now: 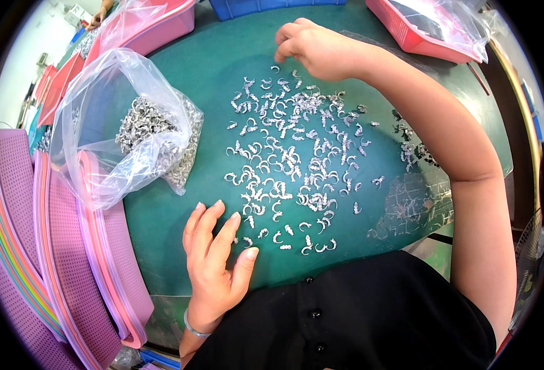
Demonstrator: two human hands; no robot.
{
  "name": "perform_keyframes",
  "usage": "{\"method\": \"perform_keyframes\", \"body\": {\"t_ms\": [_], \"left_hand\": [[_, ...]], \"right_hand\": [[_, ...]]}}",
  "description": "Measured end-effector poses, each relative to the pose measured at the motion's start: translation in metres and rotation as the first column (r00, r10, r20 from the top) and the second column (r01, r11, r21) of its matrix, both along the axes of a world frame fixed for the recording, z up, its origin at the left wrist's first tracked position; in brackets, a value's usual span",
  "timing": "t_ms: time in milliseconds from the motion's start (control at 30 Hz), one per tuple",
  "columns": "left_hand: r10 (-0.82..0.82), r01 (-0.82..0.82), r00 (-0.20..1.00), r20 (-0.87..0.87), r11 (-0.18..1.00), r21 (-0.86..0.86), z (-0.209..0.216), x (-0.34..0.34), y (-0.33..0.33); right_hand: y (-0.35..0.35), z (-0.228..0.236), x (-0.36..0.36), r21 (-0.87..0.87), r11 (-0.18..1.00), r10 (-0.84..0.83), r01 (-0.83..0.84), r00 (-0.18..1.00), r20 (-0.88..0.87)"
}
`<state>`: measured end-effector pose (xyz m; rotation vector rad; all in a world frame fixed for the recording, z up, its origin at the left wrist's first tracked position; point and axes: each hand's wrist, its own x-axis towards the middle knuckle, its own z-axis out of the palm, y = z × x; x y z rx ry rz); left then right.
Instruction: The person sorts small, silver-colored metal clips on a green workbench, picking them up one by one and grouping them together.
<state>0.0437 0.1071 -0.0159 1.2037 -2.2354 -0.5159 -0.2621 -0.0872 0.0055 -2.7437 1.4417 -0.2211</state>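
Note:
Many small, silver, C-shaped metal pieces (pixel 284 157), like hoop earring parts, lie scattered across the middle of the green tabletop (pixel 216 68). My left hand (pixel 216 265) rests at their near left edge, fingers spread, with nothing held. At the far edge of the spread is my right hand (pixel 315 49). Its fingers are curled together, and whatever is in them is hidden. One loose C-shaped piece (pixel 275 69) lies just below those fingertips. Left of the spread, a clear plastic bag (pixel 130 179) stands open with a heap of the same kind of pieces (pixel 145 126) inside.
Purple perforated baskets (pixel 62 240) are stacked at the left. Pink baskets stand at the far left (pixel 167 28) and far right (pixel 401 31), a blue crate (pixel 272 5) between them. Darker pieces (pixel 410 148) lie beside my right forearm. Another person's hand (pixel 96 20) shows at the upper left.

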Motion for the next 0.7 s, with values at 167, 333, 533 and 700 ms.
{"method": "perform_keyframes", "body": {"t_ms": [167, 333, 533, 700], "left_hand": [[-0.001, 0.001, 1.000, -0.002, 1.000, 0.000, -0.002, 0.000, 0.000], [-0.003, 0.003, 1.000, -0.024, 1.000, -0.010, -0.001, -0.001, -0.001], [0.001, -0.001, 1.000, -0.017, 1.000, -0.009, -0.001, -0.001, 0.000], [0.000, 0.000, 1.000, -0.009, 1.000, -0.010, -0.001, -0.001, 0.000]], "right_hand": [[0.000, -0.001, -0.002, 0.032, 0.999, 0.010, -0.011, 1.000, 0.018], [0.001, 0.000, -0.004, 0.059, 0.998, 0.034, -0.035, 0.999, 0.021], [0.009, 0.017, -0.008, 0.067, 0.998, 0.013, -0.013, 1.000, 0.007], [0.018, 0.020, -0.009, 0.157, 0.988, 0.010, -0.010, 1.000, 0.000]]}}
